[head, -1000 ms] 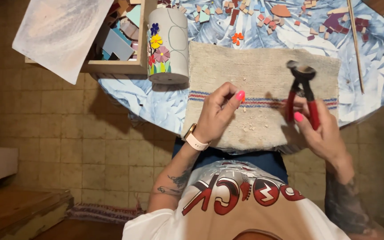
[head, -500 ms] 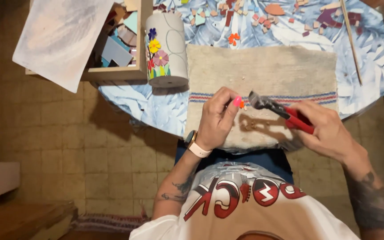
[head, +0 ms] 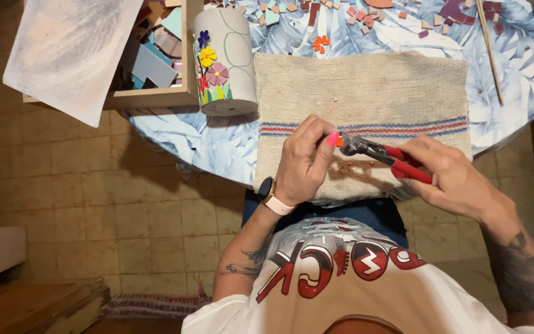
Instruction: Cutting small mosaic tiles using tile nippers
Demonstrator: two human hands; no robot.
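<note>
My left hand (head: 304, 164) pinches a tiny orange tile piece (head: 339, 141) between thumb and fingers, just above a beige woven cloth (head: 366, 86) with red and blue stripes. My right hand (head: 449, 176) grips the red handles of tile nippers (head: 381, 153). The nippers' dark jaws point left and meet the orange piece at my left fingertips. Both hands hover over the near edge of the cloth, close to my lap.
A grey cylinder vase (head: 224, 59) with mosaic flowers lies left of the cloth on the leaf-patterned round table (head: 217, 145). A wooden box (head: 156, 93) of tile pieces sits at far left, partly under a sheet. Small tile chips (head: 321, 42) and a thin stick (head: 488, 49) lie beyond the cloth.
My right hand swung the nippers from upright at the right down to level, jaws toward my left hand. My left hand lifted the orange piece to meet the jaws.
</note>
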